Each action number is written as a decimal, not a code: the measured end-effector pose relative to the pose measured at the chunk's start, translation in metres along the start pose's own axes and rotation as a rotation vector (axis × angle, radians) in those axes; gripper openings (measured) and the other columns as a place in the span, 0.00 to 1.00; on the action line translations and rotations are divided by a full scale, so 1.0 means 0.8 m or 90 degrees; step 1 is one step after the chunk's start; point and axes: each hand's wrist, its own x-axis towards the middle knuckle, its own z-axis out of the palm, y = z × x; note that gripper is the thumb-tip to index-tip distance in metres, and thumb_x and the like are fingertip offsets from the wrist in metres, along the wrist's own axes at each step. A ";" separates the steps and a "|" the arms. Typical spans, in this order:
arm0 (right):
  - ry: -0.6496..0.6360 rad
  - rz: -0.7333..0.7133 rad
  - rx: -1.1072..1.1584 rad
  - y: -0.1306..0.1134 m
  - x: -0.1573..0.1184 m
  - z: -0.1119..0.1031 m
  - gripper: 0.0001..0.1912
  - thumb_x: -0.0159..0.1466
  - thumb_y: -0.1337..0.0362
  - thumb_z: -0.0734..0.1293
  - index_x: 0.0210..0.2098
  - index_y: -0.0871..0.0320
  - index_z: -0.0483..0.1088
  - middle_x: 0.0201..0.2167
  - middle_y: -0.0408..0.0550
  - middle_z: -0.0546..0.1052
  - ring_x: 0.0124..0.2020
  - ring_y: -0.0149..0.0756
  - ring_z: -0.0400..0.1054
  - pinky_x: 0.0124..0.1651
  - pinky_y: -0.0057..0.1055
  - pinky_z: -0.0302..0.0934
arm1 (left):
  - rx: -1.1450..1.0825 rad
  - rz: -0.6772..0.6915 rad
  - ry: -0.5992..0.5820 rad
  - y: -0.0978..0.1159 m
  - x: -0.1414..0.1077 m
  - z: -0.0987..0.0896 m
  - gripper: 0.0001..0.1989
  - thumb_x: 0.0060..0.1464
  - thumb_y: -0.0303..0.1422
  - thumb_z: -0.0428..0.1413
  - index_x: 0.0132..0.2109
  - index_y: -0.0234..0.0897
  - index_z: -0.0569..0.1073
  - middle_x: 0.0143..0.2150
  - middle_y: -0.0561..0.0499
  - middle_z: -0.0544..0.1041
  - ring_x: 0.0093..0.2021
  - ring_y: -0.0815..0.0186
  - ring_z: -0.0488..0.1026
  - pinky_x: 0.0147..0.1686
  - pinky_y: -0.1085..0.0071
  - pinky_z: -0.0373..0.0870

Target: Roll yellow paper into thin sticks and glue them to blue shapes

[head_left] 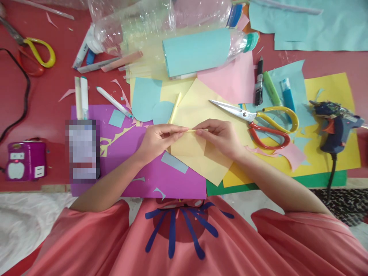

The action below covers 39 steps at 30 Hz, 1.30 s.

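Observation:
A thin strip of rolled yellow paper [191, 130] is pinched at its left end by my left hand [161, 140] and farther right by my right hand [220, 136]. Both hands are closed, their fingertips nearly touching. Beneath them lies a pale yellow sheet [214, 168], partly over a purple sheet [138, 153]. Another yellow paper roll [175, 108] rests just above my left hand. Scissors [245, 115] with yellow and red handles lie open to the upper right of my right hand.
A bottle wrapped in light blue paper [198, 51] lies at the back beside clear plastic bottles [135, 27]. On the right is a glue gun [335, 130] with a cord. A phone [83, 149] and a purple box [26, 161] sit left. Markers and paper scraps are scattered around.

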 end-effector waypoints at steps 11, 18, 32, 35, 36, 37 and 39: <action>0.001 -0.007 -0.017 0.002 0.000 -0.002 0.10 0.55 0.57 0.71 0.29 0.59 0.77 0.27 0.46 0.78 0.28 0.30 0.70 0.30 0.27 0.63 | 0.032 -0.007 -0.027 -0.004 0.005 -0.004 0.15 0.54 0.43 0.57 0.41 0.38 0.80 0.41 0.48 0.82 0.42 0.64 0.77 0.38 0.73 0.72; 0.011 -0.003 -0.001 0.001 0.001 -0.001 0.09 0.54 0.58 0.72 0.29 0.59 0.77 0.26 0.45 0.78 0.27 0.29 0.70 0.28 0.26 0.63 | 0.057 0.002 -0.025 -0.002 0.003 -0.005 0.14 0.56 0.42 0.56 0.41 0.40 0.80 0.41 0.49 0.82 0.42 0.65 0.77 0.38 0.74 0.72; 0.003 -0.041 0.005 0.007 0.003 -0.002 0.06 0.54 0.62 0.72 0.30 0.58 0.78 0.27 0.44 0.77 0.27 0.27 0.68 0.30 0.27 0.63 | -0.003 0.043 -0.010 -0.005 0.003 0.000 0.10 0.53 0.37 0.59 0.39 0.37 0.80 0.39 0.49 0.82 0.41 0.66 0.78 0.41 0.73 0.74; 0.006 -0.043 0.012 0.008 0.003 -0.002 0.05 0.55 0.63 0.71 0.30 0.58 0.78 0.27 0.44 0.77 0.27 0.26 0.68 0.29 0.26 0.62 | -0.005 0.050 -0.019 -0.006 0.004 -0.001 0.11 0.53 0.38 0.59 0.41 0.37 0.79 0.40 0.49 0.81 0.40 0.68 0.77 0.39 0.76 0.72; 0.007 -0.045 0.016 0.008 0.002 -0.001 0.04 0.55 0.64 0.71 0.30 0.58 0.78 0.26 0.44 0.77 0.26 0.26 0.68 0.28 0.26 0.62 | 0.003 0.047 -0.026 -0.006 0.004 -0.002 0.12 0.54 0.39 0.58 0.43 0.37 0.78 0.41 0.49 0.81 0.39 0.69 0.77 0.37 0.77 0.72; 0.008 -0.046 0.020 0.007 0.002 -0.001 0.04 0.54 0.64 0.71 0.30 0.58 0.78 0.26 0.44 0.77 0.26 0.26 0.68 0.28 0.26 0.62 | 0.018 0.044 -0.035 -0.005 0.004 -0.003 0.13 0.55 0.40 0.57 0.43 0.37 0.78 0.40 0.49 0.81 0.38 0.69 0.76 0.35 0.77 0.71; 0.010 -0.049 0.026 0.007 0.002 0.000 0.04 0.54 0.64 0.71 0.29 0.57 0.78 0.26 0.44 0.77 0.26 0.26 0.69 0.29 0.26 0.63 | 0.053 0.046 -0.051 -0.003 0.005 -0.004 0.15 0.57 0.42 0.54 0.42 0.37 0.78 0.39 0.49 0.81 0.34 0.70 0.75 0.31 0.78 0.68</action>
